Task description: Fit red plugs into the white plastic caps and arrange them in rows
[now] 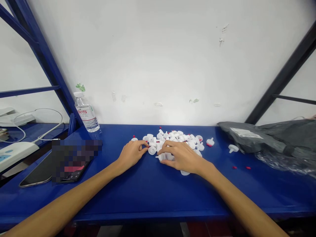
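A heap of white plastic spout caps (181, 135) with small red tips among them lies on the blue table. At the heap's left side is my left hand (132, 153), thumb and forefinger curled close together; what they hold, if anything, is hidden. A round white cap (152, 150) lies right by those fingertips. My right hand (184, 155) is closed around a few translucent white spout caps (165, 157) at the near side of the heap, thumb below and fingers above. Another white cap (185, 172) shows partly from under this hand.
The blue table (153, 194) meets a white wall. Two phones (37, 171) and a water bottle (86, 113) are at left, with a white power strip (14, 153) beyond. Grey plastic bags (251, 138) lie at right, near a loose cap (233, 148) and two red tips (248, 168).
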Demonstrator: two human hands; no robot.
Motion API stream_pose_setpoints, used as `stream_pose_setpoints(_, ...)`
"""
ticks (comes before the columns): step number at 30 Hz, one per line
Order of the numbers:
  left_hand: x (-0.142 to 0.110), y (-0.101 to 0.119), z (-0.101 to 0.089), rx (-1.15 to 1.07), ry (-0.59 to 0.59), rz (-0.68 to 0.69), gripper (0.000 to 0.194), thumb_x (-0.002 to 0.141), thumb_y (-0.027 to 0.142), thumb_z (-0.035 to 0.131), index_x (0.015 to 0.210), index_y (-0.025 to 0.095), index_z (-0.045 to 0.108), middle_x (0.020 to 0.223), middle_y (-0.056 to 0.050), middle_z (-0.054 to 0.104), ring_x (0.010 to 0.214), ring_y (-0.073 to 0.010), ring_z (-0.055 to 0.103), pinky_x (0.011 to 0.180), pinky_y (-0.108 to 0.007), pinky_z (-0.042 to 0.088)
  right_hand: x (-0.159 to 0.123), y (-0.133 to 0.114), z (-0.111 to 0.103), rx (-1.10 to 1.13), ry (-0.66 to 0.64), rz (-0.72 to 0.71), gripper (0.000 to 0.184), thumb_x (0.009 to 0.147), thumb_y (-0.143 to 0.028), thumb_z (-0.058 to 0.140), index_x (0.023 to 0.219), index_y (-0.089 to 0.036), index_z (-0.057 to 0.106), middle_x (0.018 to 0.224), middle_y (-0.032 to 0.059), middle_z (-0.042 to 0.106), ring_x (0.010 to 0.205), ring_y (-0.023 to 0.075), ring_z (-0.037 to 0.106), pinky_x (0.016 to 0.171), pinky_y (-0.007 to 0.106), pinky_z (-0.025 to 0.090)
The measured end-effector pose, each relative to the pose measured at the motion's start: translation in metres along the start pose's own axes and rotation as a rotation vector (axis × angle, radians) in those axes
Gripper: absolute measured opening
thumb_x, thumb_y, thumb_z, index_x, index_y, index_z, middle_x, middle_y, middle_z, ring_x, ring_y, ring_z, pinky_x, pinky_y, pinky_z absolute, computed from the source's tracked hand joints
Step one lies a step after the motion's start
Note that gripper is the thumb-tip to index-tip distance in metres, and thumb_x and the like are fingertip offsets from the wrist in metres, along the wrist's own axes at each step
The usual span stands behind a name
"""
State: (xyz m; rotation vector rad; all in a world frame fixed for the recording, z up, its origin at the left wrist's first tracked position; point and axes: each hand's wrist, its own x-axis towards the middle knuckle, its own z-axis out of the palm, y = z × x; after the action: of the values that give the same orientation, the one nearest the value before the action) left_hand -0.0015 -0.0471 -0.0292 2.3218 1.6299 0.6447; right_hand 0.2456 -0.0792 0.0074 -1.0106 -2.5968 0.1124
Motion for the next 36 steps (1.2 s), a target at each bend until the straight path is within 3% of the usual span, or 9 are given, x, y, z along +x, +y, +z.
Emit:
stream_pose_setpoints(8,-0.001,0.0,-0.002,0.023,0.008,0.018,0.024,0.092,0.035,0.054,0.098,0.027,0.076,0.072,0.0,0.068,0.066,-0.0175,0.06,0.059,-0.027,0.033,0.0,0.004,-0.006,0.209,0.079,0.049,0.017,0.096,-0.034,0.06,0.107,-0.029,0.073,0.114,0.0015,0.067,0.083,0.0151,0.065,0.076,0.03,0.048)
stream_pose_setpoints(14,-0.003,0.006,-0.007,0.07,-0.003,-0.012,0.025,0.092,0.033,0.054,0.096,0.026,0.077,0.076,-0.002,0.07,0.07,-0.0194,0.063,0.059,-0.028,0.034,-0.002,0.002,-0.011,0.182,-0.007,0.019,0.026,0.087,-0.047,0.071,0.107,-0.031,0.075,0.113,0.0013,0.068,0.096,0.0197,0.063,0.084,0.034,0.047)
stream_pose_setpoints(18,-0.004,0.01,-0.009,0.125,-0.007,-0.059,0.023,0.09,0.031,0.054,0.097,0.026,0.075,0.076,-0.002,0.071,0.068,-0.0202,0.063,0.059,-0.028,0.035,-0.003,0.002,-0.011,0.161,-0.089,0.01,0.024,0.085,-0.045,0.074,0.105,-0.032,0.077,0.108,0.0008,0.068,0.103,0.0214,0.061,0.086,0.034,0.047)
stream_pose_setpoints(22,-0.006,0.01,-0.008,0.149,0.018,-0.06,0.021,0.088,0.029,0.055,0.095,0.026,0.074,0.078,-0.001,0.072,0.07,-0.0199,0.064,0.059,-0.028,0.035,-0.002,0.007,-0.008,0.212,-0.042,0.0,0.016,0.086,-0.043,0.074,0.095,-0.031,0.079,0.109,0.0014,0.067,0.1,0.02,0.062,0.083,0.033,0.048)
stream_pose_setpoints(28,-0.006,0.004,-0.005,0.163,0.085,-0.012,0.014,0.086,0.025,0.056,0.085,0.024,0.07,0.091,-0.002,0.071,0.083,-0.0212,0.066,0.065,-0.029,0.039,0.002,0.003,-0.015,0.54,0.16,0.126,0.019,0.086,-0.042,0.072,0.083,-0.023,0.07,0.119,0.0047,0.069,0.104,0.0218,0.066,0.076,0.032,0.054)
stream_pose_setpoints(32,-0.004,0.002,-0.007,0.158,0.102,-0.011,0.014,0.089,0.024,0.055,0.086,0.024,0.069,0.09,-0.002,0.073,0.081,-0.0216,0.066,0.065,-0.029,0.039,0.004,0.002,-0.016,0.8,0.202,0.261,0.026,0.082,-0.042,0.075,0.076,-0.021,0.061,0.119,0.0088,0.071,0.107,0.0254,0.069,0.082,0.038,0.057)
stream_pose_setpoints(36,-0.004,0.009,-0.014,-0.017,0.175,-0.011,0.019,0.092,0.033,0.057,0.093,0.025,0.074,0.08,0.0,0.074,0.07,-0.019,0.066,0.065,-0.029,0.042,0.007,0.009,-0.008,0.979,0.231,0.33,0.034,0.075,-0.04,0.081,0.093,-0.023,0.058,0.105,0.0065,0.073,0.092,0.0225,0.073,0.078,0.036,0.059)
